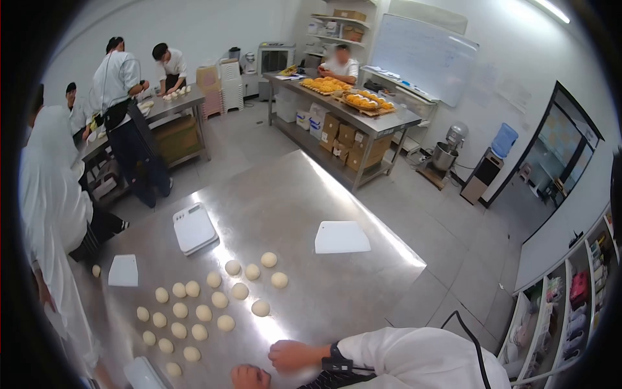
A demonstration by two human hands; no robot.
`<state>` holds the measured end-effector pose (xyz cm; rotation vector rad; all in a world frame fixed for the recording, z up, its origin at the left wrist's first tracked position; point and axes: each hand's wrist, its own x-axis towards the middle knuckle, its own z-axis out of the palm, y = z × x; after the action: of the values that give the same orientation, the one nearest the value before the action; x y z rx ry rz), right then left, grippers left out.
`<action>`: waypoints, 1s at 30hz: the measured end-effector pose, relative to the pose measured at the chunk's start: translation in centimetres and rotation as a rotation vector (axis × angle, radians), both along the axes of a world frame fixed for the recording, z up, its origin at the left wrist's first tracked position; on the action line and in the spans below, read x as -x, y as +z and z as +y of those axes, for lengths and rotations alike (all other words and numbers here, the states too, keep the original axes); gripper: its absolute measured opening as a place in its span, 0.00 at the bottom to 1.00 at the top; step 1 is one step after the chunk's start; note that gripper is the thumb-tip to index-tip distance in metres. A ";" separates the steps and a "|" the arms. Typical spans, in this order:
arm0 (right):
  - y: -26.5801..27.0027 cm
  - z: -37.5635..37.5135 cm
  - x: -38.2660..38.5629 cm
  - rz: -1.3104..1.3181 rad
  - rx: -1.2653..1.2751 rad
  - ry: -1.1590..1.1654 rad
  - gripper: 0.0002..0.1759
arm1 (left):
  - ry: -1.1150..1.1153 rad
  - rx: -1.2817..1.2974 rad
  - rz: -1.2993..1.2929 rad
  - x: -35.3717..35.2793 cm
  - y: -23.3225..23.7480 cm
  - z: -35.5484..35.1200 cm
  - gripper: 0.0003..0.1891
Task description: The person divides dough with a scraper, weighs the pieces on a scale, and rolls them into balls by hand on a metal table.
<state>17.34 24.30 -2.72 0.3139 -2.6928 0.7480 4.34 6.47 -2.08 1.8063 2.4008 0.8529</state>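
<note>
My right hand (291,356) is at the near edge of the steel table (285,207), its fingers curled in. Beside it, lower down, my left hand (251,377) is also closed, partly cut off by the bottom of the view. Whatever either hand may hold is hidden. Ahead and to the left lie several round dough balls (203,312) in loose rows. The dough ball closest to my hands (260,308) sits just beyond my right hand, apart from it.
A white kitchen scale (195,228) and white dough scrapers (342,237) (123,270) lie on the table. At the left edge stands a person in white (55,188). Other people work at a table behind. Trays of orange-topped pastries (368,101) rest on the rear table.
</note>
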 end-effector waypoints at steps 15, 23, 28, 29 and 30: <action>0.8 1.4 -1.8 0.095 0.009 0.063 0.10 | 0.228 -0.144 0.038 -0.6 -0.7 -1.8 0.07; 2.4 5.5 -0.1 0.065 -0.068 -0.108 0.09 | 0.289 -0.154 0.064 2.9 -0.8 -1.8 0.08; 1.6 5.3 -2.9 0.081 -0.025 -0.175 0.13 | 0.292 -0.103 0.059 1.6 -1.3 -3.8 0.09; 1.1 4.6 -2.9 0.085 -0.021 -0.174 0.14 | 0.293 -0.060 0.024 0.9 -0.8 -4.1 0.09; 1.2 4.3 -2.5 0.066 -0.013 -0.181 0.14 | 0.301 -0.055 0.000 1.2 -0.2 -3.9 0.09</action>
<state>19.84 28.62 -1.53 0.0938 -2.6207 0.6557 3.17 2.61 -2.32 1.4789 2.7186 0.9474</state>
